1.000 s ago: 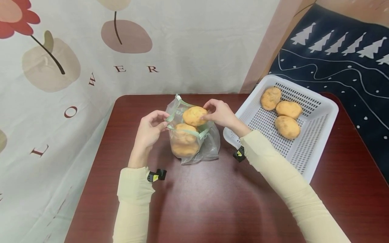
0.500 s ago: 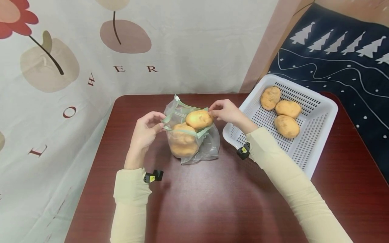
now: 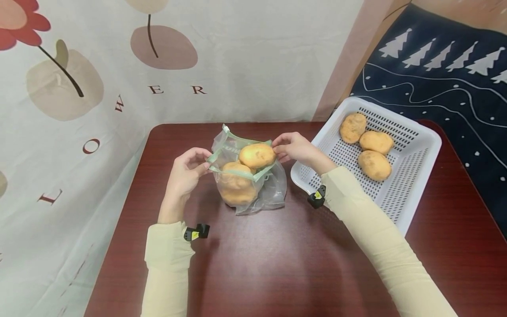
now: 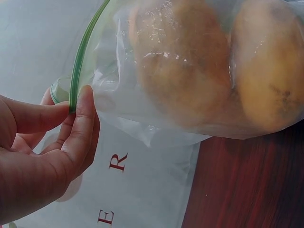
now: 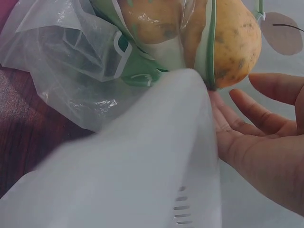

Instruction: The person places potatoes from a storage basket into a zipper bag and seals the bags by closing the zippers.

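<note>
In the head view a clear zip bag (image 3: 259, 196) with a green zip strip stands on the table, its mouth spread. My left hand (image 3: 186, 169) pinches the left edge of the mouth; the left wrist view shows thumb and fingertips on the green strip (image 4: 81, 57). Potatoes (image 3: 237, 193) lie stacked inside, seen through the plastic. One more potato (image 3: 257, 156) rests at the mouth, partly above the strip. Beside it, at the right end of the mouth, is my right hand (image 3: 297, 149), fingers extended at the potato and bag edge. The basket corner hides some fingertips in the right wrist view.
A white perforated basket (image 3: 420, 176) stands on the right of the dark red table (image 3: 253, 273), with three potatoes (image 3: 376, 143) in it. Its near left corner lies beneath my right wrist. A printed curtain (image 3: 257, 66) hangs behind the table.
The top potato has shifted right and settled at the bag's mouth, and my right hand has let go of it. My left hand has drawn the bag edge left, widening the mouth.
</note>
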Demonstrator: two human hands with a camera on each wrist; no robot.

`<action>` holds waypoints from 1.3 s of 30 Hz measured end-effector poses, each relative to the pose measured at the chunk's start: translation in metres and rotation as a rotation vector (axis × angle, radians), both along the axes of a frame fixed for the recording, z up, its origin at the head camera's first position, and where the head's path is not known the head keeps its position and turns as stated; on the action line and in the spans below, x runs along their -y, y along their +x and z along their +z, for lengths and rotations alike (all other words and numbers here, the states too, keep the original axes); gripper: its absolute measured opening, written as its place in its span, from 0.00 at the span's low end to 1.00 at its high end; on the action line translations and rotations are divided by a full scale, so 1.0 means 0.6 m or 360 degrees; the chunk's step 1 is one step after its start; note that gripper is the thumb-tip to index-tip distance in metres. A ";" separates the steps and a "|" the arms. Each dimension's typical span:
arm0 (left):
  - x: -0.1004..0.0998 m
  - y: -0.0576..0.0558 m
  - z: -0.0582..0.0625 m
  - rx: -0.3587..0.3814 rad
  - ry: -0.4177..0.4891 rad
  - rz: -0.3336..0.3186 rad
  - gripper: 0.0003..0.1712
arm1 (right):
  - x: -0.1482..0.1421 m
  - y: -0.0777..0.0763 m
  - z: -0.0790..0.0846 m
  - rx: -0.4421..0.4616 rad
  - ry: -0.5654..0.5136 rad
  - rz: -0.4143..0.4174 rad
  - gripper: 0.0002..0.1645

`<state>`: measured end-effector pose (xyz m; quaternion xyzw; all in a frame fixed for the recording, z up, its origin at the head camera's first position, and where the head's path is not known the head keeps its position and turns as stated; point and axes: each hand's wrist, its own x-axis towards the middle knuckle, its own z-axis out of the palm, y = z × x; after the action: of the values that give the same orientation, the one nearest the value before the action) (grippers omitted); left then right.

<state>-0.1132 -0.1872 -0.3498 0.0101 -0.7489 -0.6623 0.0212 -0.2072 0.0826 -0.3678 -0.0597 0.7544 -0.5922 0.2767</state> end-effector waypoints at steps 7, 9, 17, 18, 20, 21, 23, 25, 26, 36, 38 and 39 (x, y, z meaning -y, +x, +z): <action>-0.005 -0.002 -0.004 0.0033 0.0019 0.0008 0.12 | 0.000 0.001 0.002 0.0008 -0.0081 0.0014 0.14; -0.007 -0.002 -0.004 0.0037 0.0010 0.0009 0.12 | 0.002 0.002 0.003 -0.0001 -0.0072 0.0027 0.14; -0.014 -0.005 -0.005 0.0048 0.0024 0.0018 0.12 | 0.006 0.006 0.004 -0.0032 0.0022 0.0042 0.11; -0.014 -0.006 -0.004 0.0057 0.0024 0.0027 0.12 | 0.005 0.006 0.004 -0.0038 0.0029 0.0038 0.11; -0.015 -0.007 -0.003 0.0078 0.0034 0.0043 0.12 | 0.003 0.005 0.007 -0.0055 0.0032 0.0023 0.11; -0.015 -0.008 -0.002 0.0090 0.0040 0.0053 0.13 | 0.001 0.005 0.009 -0.0067 0.0034 0.0004 0.10; -0.016 -0.010 -0.001 0.0128 0.0060 0.0079 0.13 | -0.004 0.003 0.015 -0.0101 0.0036 -0.0042 0.10; -0.016 -0.013 -0.001 0.0162 0.0077 0.0093 0.13 | -0.010 0.001 0.023 -0.0140 0.0041 -0.0099 0.09; -0.016 -0.014 -0.001 0.0180 0.0083 0.0103 0.13 | -0.012 0.000 0.026 -0.0158 0.0042 -0.0122 0.09; -0.006 -0.021 -0.004 0.0227 -0.0031 0.0167 0.10 | -0.028 0.004 0.040 -0.0155 -0.0045 -0.0165 0.09; -0.002 -0.021 -0.003 0.0227 -0.0072 0.0181 0.10 | -0.028 0.006 0.042 -0.0170 -0.0060 -0.0156 0.09; -0.001 -0.021 -0.003 0.0230 -0.0080 0.0182 0.10 | -0.028 0.007 0.043 -0.0186 -0.0056 -0.0136 0.10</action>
<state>-0.1259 -0.1867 -0.3514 0.0998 -0.7631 -0.6385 0.0052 -0.2029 0.0994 -0.3423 -0.0667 0.7605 -0.6123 0.2056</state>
